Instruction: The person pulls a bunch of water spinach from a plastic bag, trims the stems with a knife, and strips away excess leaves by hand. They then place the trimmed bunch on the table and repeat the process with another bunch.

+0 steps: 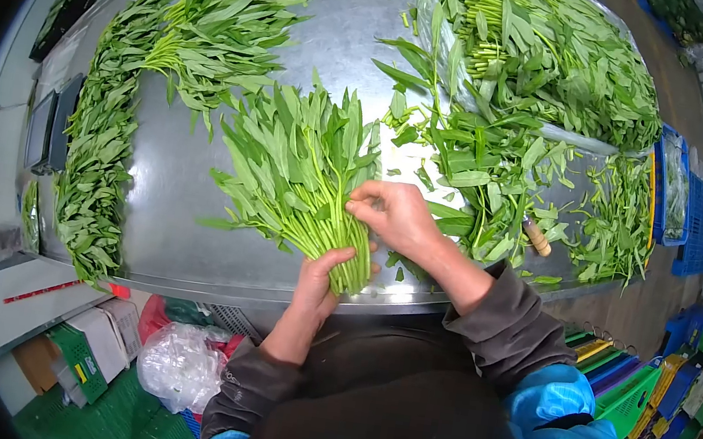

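My left hand [324, 280] is wrapped around the lower stems of a bunch of water spinach [308, 178], just above the table's front edge. The leaves fan out up and to the left, and the cut stem ends point down toward me. At the right side of the bunch, my right hand [396, 217] is closed in a pinch against the stems; what lies between its fingertips is too small to make out. Loose leaves and stems [472, 178] lie to the right of my right hand. Among them shows a wooden handle [536, 237], its other end hidden under leaves.
A large pile of water spinach [559, 60] lies on plastic at the back right. More bunches [226, 25] rest at the back left, beside a long row [100, 151] along the metal table's [175, 214] left edge. Blue crates [675, 191] stand beyond the right edge.
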A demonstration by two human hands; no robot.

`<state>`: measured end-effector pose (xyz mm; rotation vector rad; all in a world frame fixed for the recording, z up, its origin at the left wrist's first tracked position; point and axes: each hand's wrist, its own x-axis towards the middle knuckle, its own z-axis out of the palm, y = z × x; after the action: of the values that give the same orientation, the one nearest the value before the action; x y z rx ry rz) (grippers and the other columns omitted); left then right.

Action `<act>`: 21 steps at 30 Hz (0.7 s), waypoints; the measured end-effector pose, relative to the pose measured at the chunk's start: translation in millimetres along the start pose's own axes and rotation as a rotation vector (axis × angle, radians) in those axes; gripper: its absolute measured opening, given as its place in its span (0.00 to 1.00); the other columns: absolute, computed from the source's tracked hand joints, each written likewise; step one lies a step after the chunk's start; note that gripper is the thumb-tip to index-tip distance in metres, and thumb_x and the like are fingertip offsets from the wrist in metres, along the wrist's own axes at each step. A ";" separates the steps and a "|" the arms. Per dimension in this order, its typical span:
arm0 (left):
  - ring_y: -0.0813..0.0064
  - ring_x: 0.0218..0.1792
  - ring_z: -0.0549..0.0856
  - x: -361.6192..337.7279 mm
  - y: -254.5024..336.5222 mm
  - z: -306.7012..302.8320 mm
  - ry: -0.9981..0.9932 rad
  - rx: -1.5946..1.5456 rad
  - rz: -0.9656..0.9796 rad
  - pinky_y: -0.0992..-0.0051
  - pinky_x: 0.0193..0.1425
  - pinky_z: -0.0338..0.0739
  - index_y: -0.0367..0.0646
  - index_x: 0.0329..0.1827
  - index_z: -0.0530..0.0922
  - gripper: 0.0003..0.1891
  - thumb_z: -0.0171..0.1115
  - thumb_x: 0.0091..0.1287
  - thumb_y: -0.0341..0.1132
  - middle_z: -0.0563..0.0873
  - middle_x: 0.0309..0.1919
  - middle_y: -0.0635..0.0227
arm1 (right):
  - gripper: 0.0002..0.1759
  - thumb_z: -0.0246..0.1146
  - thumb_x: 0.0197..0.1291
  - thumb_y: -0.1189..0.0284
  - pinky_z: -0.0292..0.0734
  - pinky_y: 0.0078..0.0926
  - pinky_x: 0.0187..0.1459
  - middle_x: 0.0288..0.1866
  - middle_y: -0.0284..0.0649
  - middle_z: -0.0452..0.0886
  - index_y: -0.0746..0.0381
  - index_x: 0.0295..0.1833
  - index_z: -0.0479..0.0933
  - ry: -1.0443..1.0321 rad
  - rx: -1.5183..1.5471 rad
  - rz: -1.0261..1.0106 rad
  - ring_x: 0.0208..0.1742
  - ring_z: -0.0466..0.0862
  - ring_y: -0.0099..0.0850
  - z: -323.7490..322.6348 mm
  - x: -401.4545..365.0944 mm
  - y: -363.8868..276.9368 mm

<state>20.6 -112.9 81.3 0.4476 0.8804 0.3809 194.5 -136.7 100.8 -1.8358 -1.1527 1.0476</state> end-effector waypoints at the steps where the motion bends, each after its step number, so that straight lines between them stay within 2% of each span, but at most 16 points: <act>1: 0.58 0.34 0.86 -1.0 1.9 0.6 -0.018 -0.005 -0.030 0.63 0.39 0.83 0.34 0.58 0.70 0.23 0.59 0.60 0.33 0.83 0.45 0.52 | 0.14 0.63 0.62 0.67 0.77 0.24 0.32 0.27 0.37 0.84 0.66 0.48 0.79 0.001 0.160 0.033 0.29 0.83 0.23 3.0 -1.2 1.5; 2: 0.57 0.36 0.86 -2.0 2.8 0.4 -0.034 -0.013 -0.059 0.63 0.40 0.82 0.35 0.58 0.70 0.23 0.59 0.61 0.34 0.83 0.45 0.52 | 0.14 0.63 0.62 0.67 0.77 0.24 0.32 0.27 0.37 0.84 0.66 0.48 0.79 -0.002 0.159 0.032 0.29 0.83 0.23 1.0 -5.8 3.3; 4: 0.58 0.37 0.85 0.9 -3.1 -5.1 -0.027 -0.026 -0.048 0.63 0.42 0.82 0.35 0.59 0.70 0.23 0.58 0.61 0.35 0.83 0.45 0.53 | 0.09 0.59 0.66 0.72 0.76 0.19 0.30 0.28 0.34 0.82 0.66 0.48 0.76 -0.108 0.508 0.215 0.32 0.80 0.18 -11.0 -18.0 -2.4; 5: 0.59 0.39 0.85 2.1 -6.0 -6.0 -0.021 -0.038 -0.040 0.63 0.43 0.81 0.35 0.59 0.70 0.23 0.58 0.61 0.36 0.83 0.44 0.54 | 0.09 0.59 0.66 0.72 0.76 0.19 0.30 0.28 0.34 0.82 0.66 0.48 0.76 -0.107 0.502 0.217 0.32 0.80 0.18 -9.4 -22.7 -4.0; 7: 0.60 0.39 0.84 1.5 -7.0 -1.9 -0.017 -0.114 -0.038 0.64 0.44 0.81 0.35 0.57 0.72 0.22 0.58 0.61 0.35 0.83 0.43 0.55 | 0.10 0.56 0.68 0.73 0.77 0.18 0.32 0.33 0.34 0.82 0.66 0.50 0.73 -0.139 0.830 0.135 0.33 0.80 0.18 -1.8 -33.6 -7.6; 8: 0.62 0.40 0.84 1.4 -6.4 -0.8 -0.009 -0.187 -0.033 0.65 0.45 0.80 0.35 0.56 0.73 0.21 0.58 0.61 0.35 0.83 0.41 0.57 | 0.10 0.56 0.68 0.73 0.77 0.18 0.32 0.33 0.34 0.82 0.66 0.50 0.73 -0.140 0.830 0.133 0.33 0.80 0.18 2.5 -37.8 -7.5; 10: 0.65 0.40 0.83 10.1 -15.8 -23.7 -0.097 -0.279 -0.034 0.68 0.44 0.81 0.37 0.53 0.74 0.18 0.61 0.61 0.34 0.83 0.40 0.60 | 0.10 0.54 0.69 0.72 0.77 0.17 0.36 0.39 0.36 0.82 0.66 0.51 0.72 -0.191 0.602 -0.065 0.35 0.81 0.18 10.9 -45.0 -6.0; 11: 0.68 0.39 0.83 14.7 -22.4 -35.5 -0.185 -0.371 -0.039 0.70 0.43 0.81 0.38 0.51 0.76 0.16 0.64 0.62 0.33 0.82 0.38 0.63 | 0.09 0.56 0.67 0.72 0.76 0.22 0.34 0.35 0.39 0.83 0.63 0.49 0.71 -0.171 0.581 -0.106 0.31 0.82 0.24 13.3 -48.1 -8.6; 12: 0.68 0.39 0.83 14.9 -22.4 -32.2 -0.186 -0.370 -0.038 0.70 0.43 0.81 0.38 0.51 0.76 0.16 0.64 0.62 0.33 0.82 0.38 0.63 | 0.09 0.56 0.67 0.72 0.76 0.22 0.34 0.35 0.39 0.83 0.63 0.49 0.71 -0.171 0.581 -0.108 0.31 0.82 0.24 12.5 -48.7 -9.7; 14: 0.70 0.38 0.83 13.4 -24.3 -23.8 0.054 -0.228 -0.026 0.71 0.41 0.81 0.37 0.49 0.77 0.15 0.65 0.60 0.31 0.83 0.38 0.62 | 0.09 0.58 0.65 0.72 0.76 0.27 0.35 0.35 0.42 0.82 0.62 0.48 0.73 -0.198 0.185 -0.367 0.32 0.82 0.33 11.1 -50.2 -10.1; 15: 0.70 0.36 0.84 7.5 -18.9 -16.3 0.136 -0.183 -0.038 0.71 0.40 0.81 0.37 0.48 0.77 0.15 0.66 0.59 0.30 0.84 0.36 0.61 | 0.08 0.59 0.63 0.72 0.75 0.30 0.35 0.34 0.44 0.81 0.61 0.47 0.75 -0.228 0.270 -0.402 0.34 0.82 0.39 13.3 -49.9 -9.2; 16: 0.70 0.36 0.84 2.9 -10.8 -6.6 0.134 -0.182 -0.039 0.71 0.40 0.81 0.37 0.48 0.77 0.15 0.66 0.59 0.30 0.84 0.36 0.61 | 0.08 0.59 0.63 0.72 0.75 0.30 0.35 0.34 0.44 0.81 0.61 0.47 0.75 -0.226 0.269 -0.402 0.34 0.82 0.39 13.8 -52.3 -11.2; 18: 0.69 0.33 0.84 -1.9 2.0 7.9 0.184 -0.041 -0.094 0.70 0.38 0.81 0.36 0.48 0.77 0.15 0.66 0.59 0.30 0.85 0.36 0.59 | 0.09 0.59 0.63 0.72 0.75 0.31 0.35 0.35 0.44 0.80 0.60 0.48 0.76 -0.294 0.198 -0.578 0.34 0.81 0.39 14.8 -59.6 -17.7; 19: 0.66 0.32 0.84 0.1 0.9 3.2 0.174 -0.021 -0.107 0.68 0.36 0.81 0.36 0.48 0.76 0.16 0.66 0.58 0.31 0.85 0.35 0.58 | 0.11 0.58 0.64 0.72 0.75 0.28 0.34 0.33 0.40 0.82 0.60 0.51 0.74 -0.184 0.196 -0.599 0.30 0.81 0.34 12.3 -61.2 -17.9; 20: 0.66 0.32 0.84 1.2 0.6 2.3 0.171 -0.022 -0.105 0.68 0.36 0.81 0.36 0.48 0.76 0.16 0.66 0.58 0.31 0.85 0.35 0.58 | 0.11 0.58 0.64 0.72 0.75 0.28 0.34 0.33 0.40 0.82 0.60 0.51 0.74 -0.184 0.193 -0.600 0.30 0.81 0.34 6.8 -58.4 -9.9; 21: 0.65 0.32 0.84 1.0 0.2 1.2 0.134 -0.054 -0.114 0.67 0.35 0.81 0.36 0.48 0.76 0.16 0.66 0.58 0.31 0.85 0.35 0.57 | 0.12 0.59 0.65 0.69 0.75 0.26 0.32 0.32 0.38 0.82 0.62 0.51 0.74 0.023 0.659 -0.329 0.27 0.81 0.30 0.2 -51.7 3.8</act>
<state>22.1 -112.4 81.5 0.3235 1.0187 0.3319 181.6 -185.9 110.7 -1.1004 -0.9066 1.0453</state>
